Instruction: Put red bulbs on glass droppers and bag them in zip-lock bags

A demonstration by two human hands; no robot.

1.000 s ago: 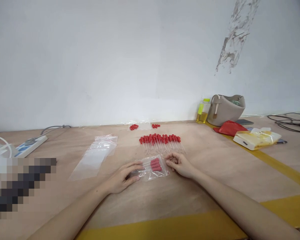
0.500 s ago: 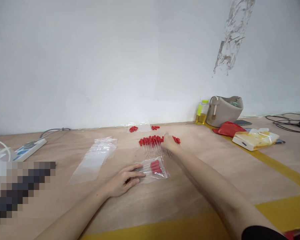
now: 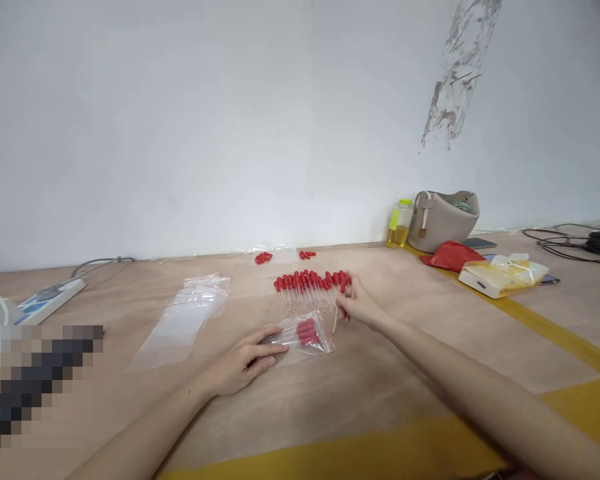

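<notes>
My left hand lies on the table with its fingers spread, the fingertips resting on the left end of a clear zip bag. Inside that bag are several droppers with red rubber bulbs, pointing right. Beyond it, a row of loose droppers lies side by side, red bulbs away from me and clear stems toward me. At the row's right end, my right hand is closed round a dropper, whose pale stem slants down toward the table. Part of that dropper is hidden by my fingers.
Flat zip bags lie to the left, near a power strip. Red bulbs sit on plastic by the wall. On the right are an oil bottle, a grey bag, a red pouch, a white-yellow packet and black cable.
My right hand has drawn back slightly right and toward me from the row, now with a dropper in its fingers. My left hand stays on the bag. The view has shifted slightly.
</notes>
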